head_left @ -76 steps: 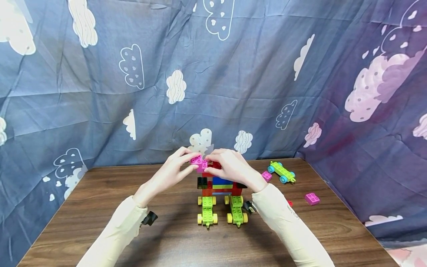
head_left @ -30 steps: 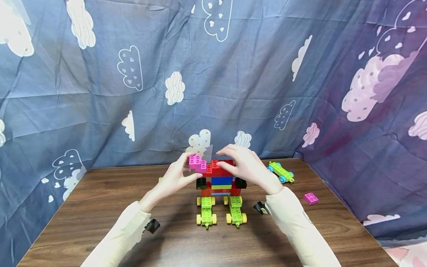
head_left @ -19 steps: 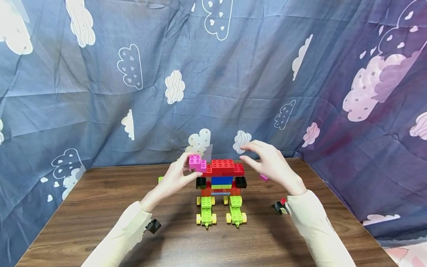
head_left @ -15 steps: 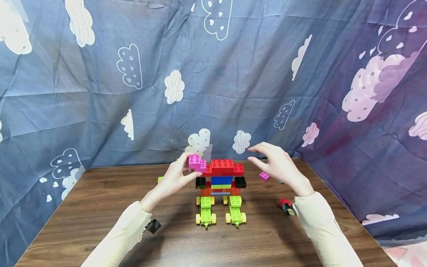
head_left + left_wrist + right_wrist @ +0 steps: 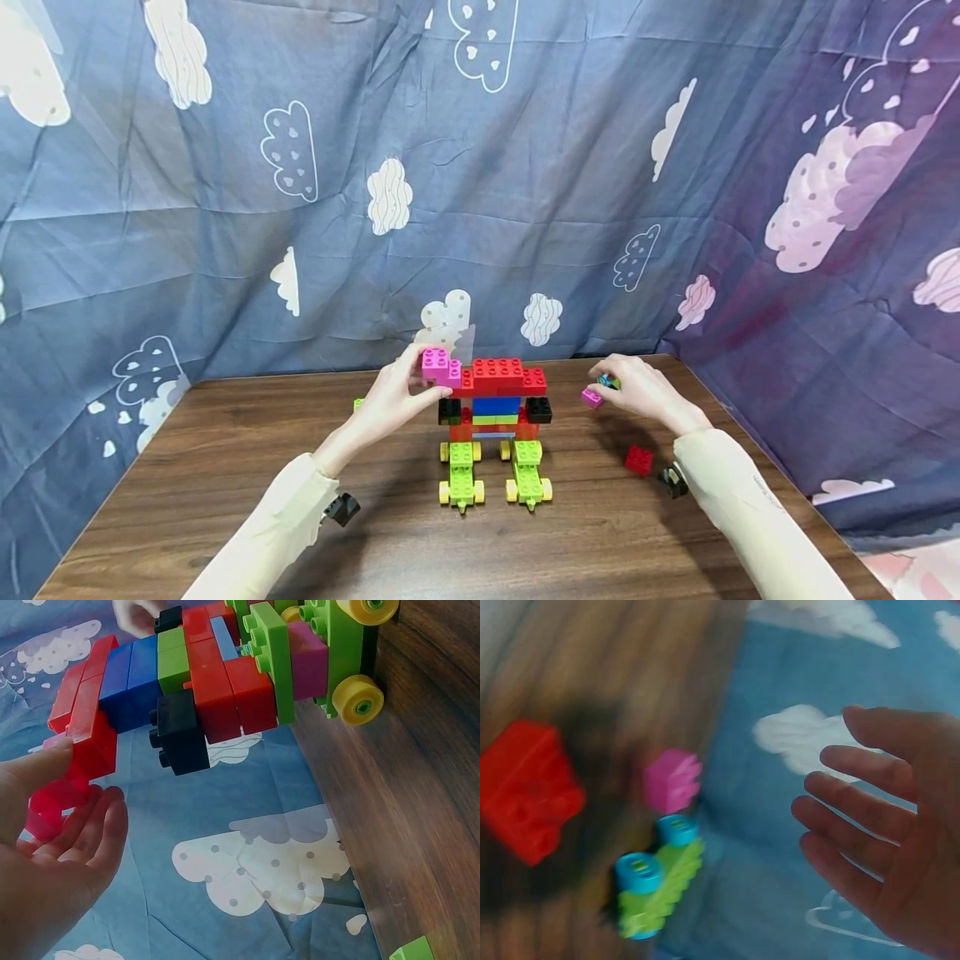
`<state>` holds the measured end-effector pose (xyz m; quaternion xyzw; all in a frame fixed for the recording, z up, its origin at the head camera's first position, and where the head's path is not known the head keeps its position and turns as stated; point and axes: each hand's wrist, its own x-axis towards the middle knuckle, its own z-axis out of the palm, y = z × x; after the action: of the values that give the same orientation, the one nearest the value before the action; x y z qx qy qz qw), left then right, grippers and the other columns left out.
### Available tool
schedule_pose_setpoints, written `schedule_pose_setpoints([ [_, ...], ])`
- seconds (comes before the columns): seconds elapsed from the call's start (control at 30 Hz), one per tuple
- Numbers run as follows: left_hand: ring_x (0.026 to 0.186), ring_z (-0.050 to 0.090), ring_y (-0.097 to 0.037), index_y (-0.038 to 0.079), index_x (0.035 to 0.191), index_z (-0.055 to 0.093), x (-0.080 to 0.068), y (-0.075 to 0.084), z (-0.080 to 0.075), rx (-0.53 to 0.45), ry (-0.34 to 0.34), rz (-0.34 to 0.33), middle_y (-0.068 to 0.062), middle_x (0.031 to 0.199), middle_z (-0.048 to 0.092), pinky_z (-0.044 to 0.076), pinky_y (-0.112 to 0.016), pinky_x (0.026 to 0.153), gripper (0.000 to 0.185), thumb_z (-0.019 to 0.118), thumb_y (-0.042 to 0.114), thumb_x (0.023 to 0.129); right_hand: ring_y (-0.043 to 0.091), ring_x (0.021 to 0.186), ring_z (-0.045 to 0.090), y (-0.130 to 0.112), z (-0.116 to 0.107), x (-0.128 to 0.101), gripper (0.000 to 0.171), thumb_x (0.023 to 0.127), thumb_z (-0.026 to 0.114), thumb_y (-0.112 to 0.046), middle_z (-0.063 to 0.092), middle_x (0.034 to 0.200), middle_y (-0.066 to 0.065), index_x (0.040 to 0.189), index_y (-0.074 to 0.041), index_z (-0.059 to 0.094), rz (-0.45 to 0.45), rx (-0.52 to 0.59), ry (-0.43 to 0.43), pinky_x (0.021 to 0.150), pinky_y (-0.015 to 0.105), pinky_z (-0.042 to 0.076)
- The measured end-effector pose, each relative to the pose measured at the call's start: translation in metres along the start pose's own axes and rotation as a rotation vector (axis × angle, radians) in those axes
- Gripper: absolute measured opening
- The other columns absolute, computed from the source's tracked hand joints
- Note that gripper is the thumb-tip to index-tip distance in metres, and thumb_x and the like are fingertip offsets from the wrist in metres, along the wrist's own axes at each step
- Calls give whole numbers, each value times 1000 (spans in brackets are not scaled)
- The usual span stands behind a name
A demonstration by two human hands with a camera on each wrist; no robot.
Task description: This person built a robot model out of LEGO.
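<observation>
In the head view my left hand (image 5: pixel 390 398) holds the joined pink bricks (image 5: pixel 437 362) at the upper left of a figure built from toy bricks. The figure has a red top (image 5: pixel 498 377), a blue and green middle, black bricks at both sides and two lime wheeled bases (image 5: pixel 528 482). In the left wrist view, thumb and fingers lie around the pink bricks (image 5: pixel 58 796). My right hand (image 5: pixel 639 388) is at the back right beside a loose pink brick (image 5: pixel 592 397). Its fingers are spread and apart from that brick in the right wrist view.
A red brick (image 5: pixel 639 461) lies right of the figure. The lime toy car base (image 5: pixel 664 889) with blue wheels stands near the far table edge, mostly hidden by my right hand in the head view. A lime piece (image 5: pixel 358 404) sits behind my left hand. Cloud-patterned cloth hangs behind.
My right hand has left the pink bricks and the figure and moved right and down towards the loose pink brick. The left hand stays on its bricks. The red brick has come into view.
</observation>
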<state>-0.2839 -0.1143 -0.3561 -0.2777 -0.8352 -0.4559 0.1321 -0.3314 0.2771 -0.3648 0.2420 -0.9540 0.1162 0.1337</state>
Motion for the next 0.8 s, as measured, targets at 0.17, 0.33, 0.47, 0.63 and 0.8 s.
schedule_pose_setpoints([
  [0.17,92,65,-19,5,130,50,0,-1,0,-5,-3,3,-12,113,65,60,-33,85,53,78,11,85,34,96,67,23,22,5,26,89,71,-23,71,101,14,104,-2,72,-16,1,-138,82,52,54],
  [0.33,91,66,-19,4,130,50,0,-1,0,-3,-9,4,-13,113,65,60,-34,84,54,78,11,85,35,98,65,35,35,7,36,86,73,-17,70,104,19,114,6,67,-44,2,-256,89,52,52],
  [0.47,93,67,-22,4,131,50,0,0,0,5,-11,10,-14,114,65,60,-35,85,54,78,12,85,41,110,64,40,40,6,43,85,73,-12,68,116,27,120,12,63,-119,-13,-324,98,53,49],
  [0.63,92,67,-21,5,131,50,0,0,-1,9,-9,17,-14,114,65,60,-36,85,55,78,12,84,40,111,65,41,40,4,39,84,75,-13,69,118,25,115,8,67,-142,-11,-333,97,51,51],
  [0.8,89,66,-18,6,130,50,0,0,-1,13,-16,1,-12,113,65,60,-31,83,54,78,13,85,28,93,69,39,38,5,29,80,77,-8,74,102,17,106,5,71,-109,78,-313,84,43,57],
])
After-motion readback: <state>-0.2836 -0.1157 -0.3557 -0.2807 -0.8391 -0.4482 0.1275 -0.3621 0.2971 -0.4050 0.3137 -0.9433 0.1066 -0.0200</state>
